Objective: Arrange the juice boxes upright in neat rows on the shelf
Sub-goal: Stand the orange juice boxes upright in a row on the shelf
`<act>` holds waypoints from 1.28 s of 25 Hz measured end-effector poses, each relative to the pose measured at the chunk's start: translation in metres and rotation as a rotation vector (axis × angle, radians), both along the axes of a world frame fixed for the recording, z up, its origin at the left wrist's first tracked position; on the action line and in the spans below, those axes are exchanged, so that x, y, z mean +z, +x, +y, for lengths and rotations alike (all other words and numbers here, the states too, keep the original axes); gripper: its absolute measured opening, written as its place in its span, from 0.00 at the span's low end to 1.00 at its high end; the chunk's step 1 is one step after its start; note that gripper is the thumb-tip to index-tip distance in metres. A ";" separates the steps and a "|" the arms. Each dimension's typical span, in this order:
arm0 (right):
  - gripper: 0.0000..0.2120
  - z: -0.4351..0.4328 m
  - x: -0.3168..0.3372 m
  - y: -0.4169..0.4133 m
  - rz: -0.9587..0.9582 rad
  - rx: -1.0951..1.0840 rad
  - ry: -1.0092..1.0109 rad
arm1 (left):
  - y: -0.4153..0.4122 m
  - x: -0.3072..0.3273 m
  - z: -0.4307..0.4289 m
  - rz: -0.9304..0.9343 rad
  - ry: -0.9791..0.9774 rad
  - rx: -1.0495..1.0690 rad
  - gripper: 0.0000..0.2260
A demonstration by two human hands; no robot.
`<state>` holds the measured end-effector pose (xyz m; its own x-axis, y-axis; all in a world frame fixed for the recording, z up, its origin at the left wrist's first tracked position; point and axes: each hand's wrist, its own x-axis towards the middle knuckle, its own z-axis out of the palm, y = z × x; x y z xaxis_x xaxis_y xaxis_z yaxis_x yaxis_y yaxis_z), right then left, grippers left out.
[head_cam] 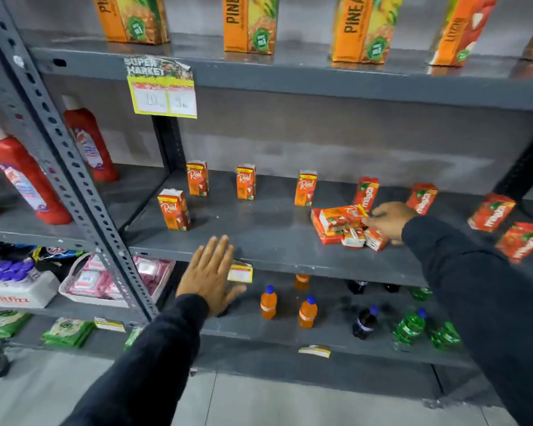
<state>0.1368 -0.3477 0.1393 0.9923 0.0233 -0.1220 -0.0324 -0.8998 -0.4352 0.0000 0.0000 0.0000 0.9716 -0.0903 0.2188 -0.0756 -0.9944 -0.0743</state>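
On the grey middle shelf [259, 241], small orange juice boxes stand upright: one near the front left [173, 210] and three along the back [197, 178], [246, 182], [305, 188]. A loose pile of toppled orange juice boxes [345, 229] lies right of centre. My right hand [388, 218] reaches into the pile, fingers closed on the top box [342, 216], which lies on its side. My left hand [211, 273] hovers flat and open before the shelf's front edge, holding nothing. Red juice boxes [365, 193], [421, 198], [491, 212], [522, 241] stand to the right.
Tall pineapple cartons [250, 23] stand on the shelf above. Orange [268, 302], dark and green bottles sit on the shelf below. Red bottles [22, 173] fill the neighbouring bay, past a perforated upright [74, 179]. A price tag [162, 87] hangs from the upper shelf edge.
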 end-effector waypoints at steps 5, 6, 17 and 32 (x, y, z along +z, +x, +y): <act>0.13 0.011 -0.040 0.045 0.079 -0.302 0.249 | 0.022 -0.034 0.006 0.073 -0.043 0.071 0.41; 0.12 0.012 -0.043 0.051 0.085 -0.349 0.275 | 0.025 -0.035 0.005 0.084 -0.055 0.085 0.43; 0.09 0.006 -0.050 0.092 0.295 -0.452 0.585 | 0.025 -0.042 0.008 0.103 -0.079 0.078 0.47; 0.16 0.075 0.003 0.037 0.084 0.087 1.013 | 0.024 -0.040 0.004 0.081 -0.083 0.103 0.48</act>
